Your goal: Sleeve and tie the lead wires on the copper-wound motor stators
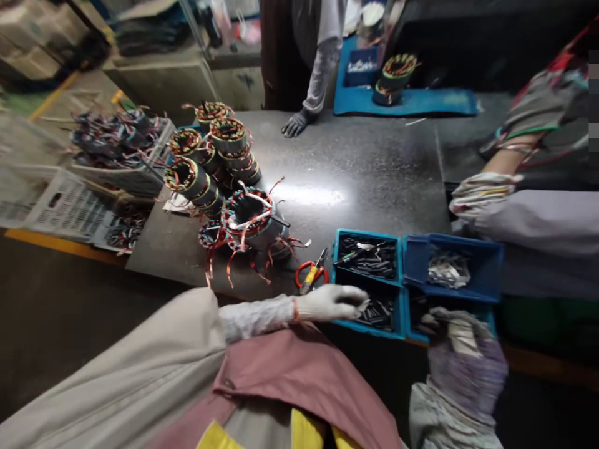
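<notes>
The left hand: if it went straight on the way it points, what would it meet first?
Probably the right wall of the blue bin beneath the left hand, though depth is unclear; it might pass above.

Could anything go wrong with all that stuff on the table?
Maybe. The left hand is at a blue bin of small black pieces, and a bump might spill some. The yellow-handled tool close to that hand has a narrow tip that could poke it. The copper-wound rings are stacked up, so a knock might topple them.
</notes>
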Action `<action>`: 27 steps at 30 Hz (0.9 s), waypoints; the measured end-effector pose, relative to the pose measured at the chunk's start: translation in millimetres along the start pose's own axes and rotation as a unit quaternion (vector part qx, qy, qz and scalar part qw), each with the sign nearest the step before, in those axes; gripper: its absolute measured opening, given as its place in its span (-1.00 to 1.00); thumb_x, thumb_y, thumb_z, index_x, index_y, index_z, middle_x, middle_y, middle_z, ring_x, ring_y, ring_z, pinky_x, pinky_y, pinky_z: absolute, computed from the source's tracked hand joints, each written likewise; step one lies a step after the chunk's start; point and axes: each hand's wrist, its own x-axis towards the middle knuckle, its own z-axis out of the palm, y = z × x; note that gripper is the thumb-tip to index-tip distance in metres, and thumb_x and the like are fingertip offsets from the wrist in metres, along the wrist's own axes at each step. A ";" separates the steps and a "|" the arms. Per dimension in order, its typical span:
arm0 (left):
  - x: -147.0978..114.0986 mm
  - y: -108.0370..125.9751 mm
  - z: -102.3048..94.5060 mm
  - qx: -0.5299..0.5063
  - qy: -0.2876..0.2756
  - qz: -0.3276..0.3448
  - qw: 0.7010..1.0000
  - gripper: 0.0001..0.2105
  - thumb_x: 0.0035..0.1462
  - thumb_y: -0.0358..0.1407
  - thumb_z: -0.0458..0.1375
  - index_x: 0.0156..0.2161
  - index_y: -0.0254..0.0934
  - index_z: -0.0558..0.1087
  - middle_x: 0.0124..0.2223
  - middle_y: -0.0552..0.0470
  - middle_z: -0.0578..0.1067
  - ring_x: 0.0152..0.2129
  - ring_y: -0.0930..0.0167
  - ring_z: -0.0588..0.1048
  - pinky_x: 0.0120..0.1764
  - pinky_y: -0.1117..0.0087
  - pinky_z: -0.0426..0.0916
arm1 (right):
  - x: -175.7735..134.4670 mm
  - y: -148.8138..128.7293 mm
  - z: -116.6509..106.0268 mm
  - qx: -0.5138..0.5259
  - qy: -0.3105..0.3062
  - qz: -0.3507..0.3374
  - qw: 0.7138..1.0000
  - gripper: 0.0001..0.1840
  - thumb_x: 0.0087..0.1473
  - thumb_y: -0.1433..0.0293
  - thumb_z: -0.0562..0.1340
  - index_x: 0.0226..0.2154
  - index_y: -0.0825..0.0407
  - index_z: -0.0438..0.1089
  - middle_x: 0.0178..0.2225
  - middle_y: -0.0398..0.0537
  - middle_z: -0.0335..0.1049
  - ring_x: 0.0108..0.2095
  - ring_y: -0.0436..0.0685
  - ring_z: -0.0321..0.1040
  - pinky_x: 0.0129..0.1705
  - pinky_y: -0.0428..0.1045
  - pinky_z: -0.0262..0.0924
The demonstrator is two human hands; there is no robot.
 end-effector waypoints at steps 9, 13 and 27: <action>-266.8 32.6 -227.5 0.187 0.085 0.080 0.975 -0.86 0.11 -0.24 0.23 -0.25 -0.01 0.64 -0.30 0.08 0.65 -0.44 0.36 0.60 -0.40 0.41 0.50 | -128.5 -34.3 150.3 0.109 -0.031 -0.103 0.988 -0.73 -0.12 0.22 0.45 -0.40 0.00 0.45 -0.40 -0.14 0.51 -0.45 0.10 0.49 -0.34 0.13 0.52; -248.2 79.6 -264.4 0.192 0.264 0.227 0.918 -0.90 0.14 -0.17 0.25 -0.24 0.07 0.61 -0.26 0.30 0.63 -0.39 0.41 0.55 -0.35 0.34 0.48 | -149.3 -40.3 200.6 0.096 0.013 -0.181 0.979 -0.66 -0.08 0.14 0.41 -0.36 0.00 0.38 -0.37 -0.11 0.52 -0.39 0.11 0.50 -0.31 0.12 0.52; -98.1 61.9 -234.3 0.276 0.087 0.357 0.888 -0.83 0.16 -0.26 0.19 -0.19 -0.19 0.61 -0.06 -0.03 0.58 -0.05 0.31 0.51 0.05 0.26 0.40 | -165.5 -44.1 235.9 0.007 0.139 -0.228 0.964 -0.71 0.05 0.13 0.31 -0.36 0.01 0.37 -0.35 -0.07 0.52 -0.34 0.12 0.51 -0.25 0.11 0.51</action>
